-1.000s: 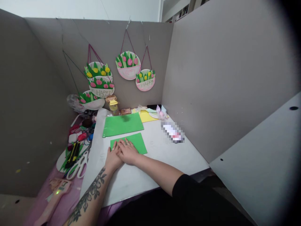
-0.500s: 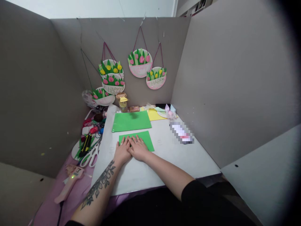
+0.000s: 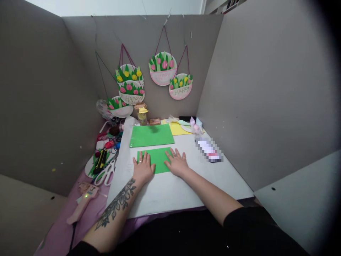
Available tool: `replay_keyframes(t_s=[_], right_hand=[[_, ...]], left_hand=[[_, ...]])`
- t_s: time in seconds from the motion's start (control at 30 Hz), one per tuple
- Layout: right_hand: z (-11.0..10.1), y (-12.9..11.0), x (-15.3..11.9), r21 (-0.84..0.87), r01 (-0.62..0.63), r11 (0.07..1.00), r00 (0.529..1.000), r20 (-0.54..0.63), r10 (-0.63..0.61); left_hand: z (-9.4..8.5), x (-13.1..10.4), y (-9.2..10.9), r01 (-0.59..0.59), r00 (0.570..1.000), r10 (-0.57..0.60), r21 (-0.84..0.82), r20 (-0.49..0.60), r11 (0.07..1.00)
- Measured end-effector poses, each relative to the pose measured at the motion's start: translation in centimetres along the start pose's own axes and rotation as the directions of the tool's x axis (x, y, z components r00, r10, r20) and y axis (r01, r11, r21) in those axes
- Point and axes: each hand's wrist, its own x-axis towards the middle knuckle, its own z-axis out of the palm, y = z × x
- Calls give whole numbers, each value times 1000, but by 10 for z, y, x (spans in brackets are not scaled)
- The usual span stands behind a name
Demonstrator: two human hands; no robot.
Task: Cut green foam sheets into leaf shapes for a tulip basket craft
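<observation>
A green sheet of paper (image 3: pixel 159 161) lies on the white work surface (image 3: pixel 170 197) in front of me. My left hand (image 3: pixel 144 168) rests flat on its left side with the fingers spread. On its right side lies my right hand (image 3: pixel 177 163), also flat and spread, wearing a ring. Bare green paper shows between the two hands. Just beyond them is a larger green stack of paper (image 3: pixel 151 136), which neither hand touches.
At left sit white scissors (image 3: pixel 106 173), a yellow-black cutter (image 3: pixel 100 161) and a pink glue gun (image 3: pixel 85 202). A blurred phone (image 3: pixel 209 150) lies at right. Yellow paper (image 3: pixel 181 129) and a jar (image 3: pixel 142 116) stand behind. Paper-plate tulip baskets (image 3: pixel 163 69) hang on the grey partition (image 3: pixel 210 53).
My hands were together at the middle of the green sheet. They have slid apart, the right hand to the right edge and the left hand slightly left. The view has shifted a little.
</observation>
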Motion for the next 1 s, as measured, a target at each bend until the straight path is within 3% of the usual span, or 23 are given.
replay_keyframes(t_s=[0.1, 0.2, 0.33, 0.47, 0.63, 0.73, 0.8, 0.87, 0.93, 1.0], right_hand=[[0, 15, -2, -22, -55, 998, 998, -13, 55], [2, 17, -4, -41, -73, 997, 997, -7, 72], [4, 16, -4, -53, -75, 996, 997, -9, 75], [6, 18, -5, -68, -68, 995, 998, -8, 67], [7, 19, -5, -82, -78, 994, 997, -7, 77], [4, 17, -7, -76, -93, 993, 995, -28, 91], [1, 13, -9, -82, -101, 992, 994, -48, 97], [-2, 5, -12, -94, -63, 994, 997, -57, 58], [-4, -9, -16, -95, 33, 995, 999, -32, -37], [-3, -24, -20, -68, 156, 985, 988, 30, -154]], left_hand=[[4, 5, 24, 1, 1000, 0, -34, 31, 999], [8, 12, 51, -133, 989, 139, -113, 41, 985], [10, 14, 57, -222, 974, 227, -158, 12, 962], [6, 1, 29, -192, 980, 197, -157, 14, 969], [1, -30, -6, -36, 999, 38, -83, 27, 996], [-11, -50, -25, 76, 997, -76, 28, -3, 997], [-26, -57, -44, 92, 994, -85, 113, -68, 989], [-43, -59, -70, 215, 967, -192, 134, -165, 967], [-58, -56, -99, 364, 910, -335, 86, -243, 927], [-66, -49, -127, 454, 872, -435, 42, -224, 890]])
